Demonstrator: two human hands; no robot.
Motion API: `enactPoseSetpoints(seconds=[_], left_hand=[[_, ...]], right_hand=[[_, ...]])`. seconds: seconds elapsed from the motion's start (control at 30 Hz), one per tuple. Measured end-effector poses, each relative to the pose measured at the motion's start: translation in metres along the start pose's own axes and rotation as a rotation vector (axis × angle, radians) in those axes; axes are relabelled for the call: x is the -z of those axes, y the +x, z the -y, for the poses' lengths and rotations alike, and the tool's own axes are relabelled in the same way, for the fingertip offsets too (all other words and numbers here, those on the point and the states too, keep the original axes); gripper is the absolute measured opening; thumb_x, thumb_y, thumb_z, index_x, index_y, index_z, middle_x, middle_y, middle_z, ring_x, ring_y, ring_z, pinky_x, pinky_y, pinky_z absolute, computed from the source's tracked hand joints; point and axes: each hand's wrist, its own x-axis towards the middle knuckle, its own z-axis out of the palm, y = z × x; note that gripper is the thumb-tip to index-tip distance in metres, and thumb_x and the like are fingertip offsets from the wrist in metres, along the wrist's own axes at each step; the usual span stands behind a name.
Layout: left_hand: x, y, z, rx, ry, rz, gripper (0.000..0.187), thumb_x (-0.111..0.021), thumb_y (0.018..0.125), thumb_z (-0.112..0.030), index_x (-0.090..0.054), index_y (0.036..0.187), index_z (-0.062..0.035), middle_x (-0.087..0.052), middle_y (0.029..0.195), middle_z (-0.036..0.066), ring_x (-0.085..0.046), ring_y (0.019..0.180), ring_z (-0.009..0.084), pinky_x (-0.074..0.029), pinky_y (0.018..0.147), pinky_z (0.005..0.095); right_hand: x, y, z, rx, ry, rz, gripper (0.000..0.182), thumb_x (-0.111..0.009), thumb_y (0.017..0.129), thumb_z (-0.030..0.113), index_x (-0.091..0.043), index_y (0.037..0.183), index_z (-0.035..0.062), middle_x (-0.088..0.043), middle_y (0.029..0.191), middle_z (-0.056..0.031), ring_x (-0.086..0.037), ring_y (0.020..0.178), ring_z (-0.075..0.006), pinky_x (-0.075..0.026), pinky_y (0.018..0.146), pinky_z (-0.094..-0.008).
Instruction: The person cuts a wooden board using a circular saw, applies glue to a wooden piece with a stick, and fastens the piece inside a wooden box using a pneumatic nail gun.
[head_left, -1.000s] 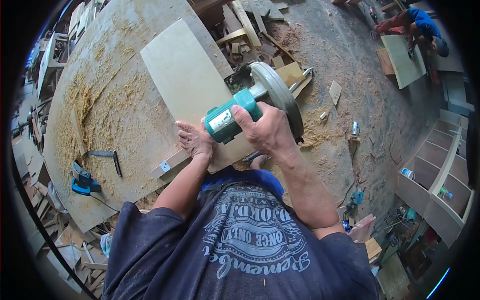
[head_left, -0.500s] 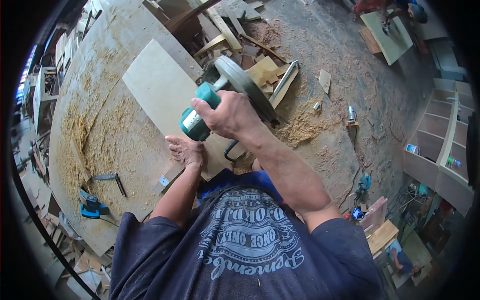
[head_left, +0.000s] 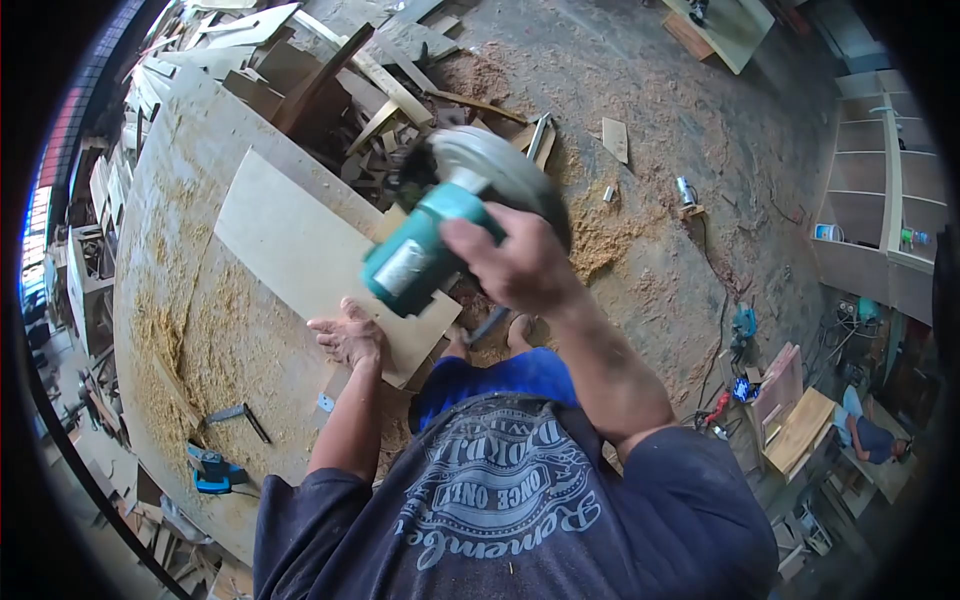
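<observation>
My right hand (head_left: 525,262) is wrapped round the handle of a circular saw (head_left: 415,255) with a green motor housing. The saw, blurred by motion, appears lifted over the near right end of a pale rectangular board (head_left: 285,230). Its round metal guard points away from me, and its blade edge is too blurred to make out. Fingers spread, my left hand (head_left: 350,338) lies on the board's near left edge. That board rests on a large worktable (head_left: 180,235) strewn with sawdust.
On the table at left lie a blue power planer (head_left: 213,470) and a dark try square (head_left: 243,420). Wood offcuts (head_left: 370,85) pile up beyond the table. A cylindrical power tool (head_left: 687,192) sits on the sawdust-covered floor, near a shelving cabinet (head_left: 880,200). Another person (head_left: 880,440) is at lower right.
The saw and my right hand have shifted right and seem higher, away from the board. My left hand stays on the board edge with fingers more spread. The whole view has also shifted.
</observation>
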Motion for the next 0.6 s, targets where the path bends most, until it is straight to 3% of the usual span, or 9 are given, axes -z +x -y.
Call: enactPoseSetpoints(seconds=[0.03, 0.1, 0.23, 0.27, 0.3, 0.37, 0.5, 0.57, 0.6], left_hand=[[0.006, -0.002, -0.003, 0.035, -0.052, 0.08, 0.099, -0.035, 0.091, -0.067, -0.006, 0.151, 0.0069, -0.028, 0.144, 0.034, -0.034, 0.132, 0.0486, -0.028, 0.109, 0.0555], [0.003, 0.0, -0.003, 0.044, -0.03, 0.066, 0.101, -0.033, 0.091, -0.07, -0.006, 0.151, 0.0071, -0.028, 0.144, 0.035, -0.032, 0.134, 0.0483, -0.027, 0.11, 0.0545], [-0.004, 0.005, 0.009, 0.025, -0.033, 0.04, 0.099, -0.032, 0.092, -0.068, -0.007, 0.151, 0.0072, -0.025, 0.147, 0.037, -0.029, 0.136, 0.0476, -0.024, 0.113, 0.0502], [-0.005, 0.008, 0.009, 0.025, -0.056, 0.034, 0.099, -0.031, 0.092, -0.069, -0.007, 0.151, 0.0074, -0.023, 0.148, 0.037, -0.027, 0.138, 0.0481, -0.022, 0.114, 0.0504], [-0.006, 0.008, 0.014, 0.027, -0.073, 0.033, 0.099, -0.031, 0.092, -0.069, -0.007, 0.15, 0.0076, -0.021, 0.149, 0.038, -0.025, 0.139, 0.0487, -0.021, 0.115, 0.0506], [-0.014, 0.013, 0.026, -0.062, -0.046, -0.047, 0.092, -0.033, 0.097, -0.061, -0.013, 0.147, 0.0135, -0.025, 0.144, 0.042, -0.032, 0.132, 0.0534, -0.026, 0.112, 0.0501], [-0.029, 0.045, 0.101, -0.563, 0.545, -0.144, 0.074, -0.048, 0.098, -0.04, -0.022, 0.147, 0.0084, -0.023, 0.148, 0.039, -0.025, 0.139, 0.0505, -0.021, 0.116, 0.0524], [-0.013, 0.041, 0.101, -0.726, 0.505, -0.152, 0.064, -0.049, 0.098, -0.026, -0.024, 0.148, 0.0057, -0.023, 0.15, 0.035, -0.024, 0.141, 0.0472, -0.019, 0.117, 0.0524], [-0.003, 0.044, 0.11, -0.757, 0.48, -0.149, 0.061, -0.047, 0.099, -0.025, -0.025, 0.147, 0.0058, -0.023, 0.151, 0.034, -0.023, 0.141, 0.0462, -0.02, 0.117, 0.0507]], right_hand=[[0.02, -0.012, -0.012, -0.048, 0.105, 0.026, 0.039, -0.054, 0.093, 0.04, -0.061, 0.094, 0.0014, -0.056, 0.069, -0.0027, -0.053, 0.059, -0.0119, -0.047, 0.058, -0.0292], [0.059, -0.028, -0.045, -0.138, 0.301, 0.066, 0.035, -0.051, 0.095, 0.036, -0.057, 0.1, 0.0014, -0.053, 0.074, -0.0017, -0.049, 0.056, -0.0103, -0.045, 0.055, -0.0266], [0.112, -0.017, -0.157, -0.374, 0.332, 0.041, 0.035, -0.05, 0.096, 0.034, -0.054, 0.104, 0.0004, -0.053, 0.076, -0.0032, -0.057, 0.068, -0.0104, -0.049, 0.064, -0.0263], [0.123, -0.005, -0.2, -0.479, 0.166, 0.019, 0.05, -0.053, 0.092, 0.039, -0.054, 0.116, -0.0049, -0.062, 0.087, -0.0127, -0.065, 0.075, -0.021, -0.054, 0.072, -0.0348], [0.126, 0.007, -0.26, -0.482, 0.18, 0.017, 0.05, -0.053, 0.092, 0.039, -0.054, 0.116, -0.0049, -0.062, 0.087, -0.0127, -0.065, 0.075, -0.021, -0.054, 0.072, -0.0348], [0.127, 0.032, -0.375, -0.505, -0.644, -0.054, 0.055, -0.054, 0.091, 0.042, -0.055, 0.122, -0.0035, -0.066, 0.105, -0.025, -0.067, 0.097, -0.0325, -0.054, 0.084, -0.0411], [0.134, 0.074, -0.492, -0.836, -0.755, 0.166, 0.053, -0.057, 0.088, 0.041, -0.06, 0.123, 0.0008, -0.061, 0.12, -0.0282, -0.061, 0.113, -0.0373, -0.052, 0.092, -0.0422], [0.136, 0.093, -0.552, -0.877, -0.878, 0.44, 0.044, -0.063, 0.083, 0.033, -0.067, 0.116, 0.0034, -0.065, 0.119, -0.0211, -0.062, 0.114, -0.0358, -0.052, 0.092, -0.0414], [0.133, 0.099, -0.585, -0.877, -0.933, 0.458, 0.038, -0.061, 0.087, 0.036, -0.072, 0.104, 0.0038, -0.067, 0.115, -0.0203, -0.064, 0.11, -0.0326, -0.052, 0.092, -0.0423]])
